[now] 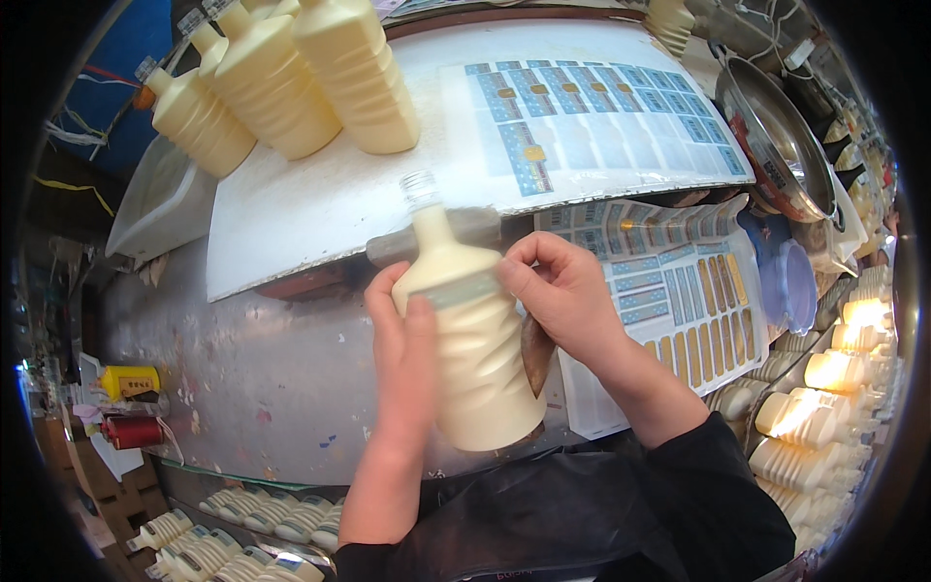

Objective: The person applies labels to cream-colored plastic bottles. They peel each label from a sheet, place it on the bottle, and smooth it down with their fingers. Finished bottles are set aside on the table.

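Observation:
A cream plastic bottle with a ridged body and clear threaded neck leans away from me, in front of the white board. Across its shoulder lies a pale greenish label strip. My left hand is closed on the bottle's left side, its thumb against the strip's left end. With thumb and forefinger, my right hand pinches the strip's right end at the bottle's right edge. Behind the bottle is a grey rest, partly hidden. A brown flat piece shows below my right hand; its kind is unclear.
Several cream bottles stand at the board's far left. Blue label sheets lie on the white board, and gold-and-blue sheets beside my right arm. A metal pan sits far right. Racked bottles line the right and lower left.

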Tool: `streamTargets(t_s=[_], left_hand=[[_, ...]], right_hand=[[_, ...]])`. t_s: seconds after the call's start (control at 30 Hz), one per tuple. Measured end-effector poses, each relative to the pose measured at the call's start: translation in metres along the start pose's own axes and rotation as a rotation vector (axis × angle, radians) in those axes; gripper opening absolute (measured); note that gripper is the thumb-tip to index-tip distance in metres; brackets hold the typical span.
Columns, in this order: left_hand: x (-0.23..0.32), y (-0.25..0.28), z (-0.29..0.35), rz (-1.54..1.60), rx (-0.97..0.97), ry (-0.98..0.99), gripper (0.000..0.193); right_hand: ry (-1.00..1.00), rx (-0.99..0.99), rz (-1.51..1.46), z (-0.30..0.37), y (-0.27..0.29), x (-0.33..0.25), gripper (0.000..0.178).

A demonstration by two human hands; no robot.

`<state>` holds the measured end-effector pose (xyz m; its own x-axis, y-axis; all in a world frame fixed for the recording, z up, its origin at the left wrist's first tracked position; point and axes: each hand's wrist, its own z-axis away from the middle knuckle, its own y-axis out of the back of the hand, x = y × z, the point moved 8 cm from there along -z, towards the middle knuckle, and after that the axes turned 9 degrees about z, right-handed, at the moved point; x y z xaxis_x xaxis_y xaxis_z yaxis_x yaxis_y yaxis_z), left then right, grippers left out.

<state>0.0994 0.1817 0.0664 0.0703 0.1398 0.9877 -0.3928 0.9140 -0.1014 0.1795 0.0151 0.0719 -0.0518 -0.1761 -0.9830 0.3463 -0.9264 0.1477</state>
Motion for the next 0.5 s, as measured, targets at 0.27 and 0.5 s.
streamTargets(t_s=[0.27,0.5], left_hand=[[-0.019,0.002,-0.007,0.119,-0.042,-0.024,0.043],[-0.017,0.005,-0.007,0.052,-0.046,-0.032,0.044]], right_hand=[[0.086,0.077,0.177,0.005,-0.001,-0.013,0.012],[-0.013,0.013,-0.044,-0.005,0.005,0.001,0.014]])
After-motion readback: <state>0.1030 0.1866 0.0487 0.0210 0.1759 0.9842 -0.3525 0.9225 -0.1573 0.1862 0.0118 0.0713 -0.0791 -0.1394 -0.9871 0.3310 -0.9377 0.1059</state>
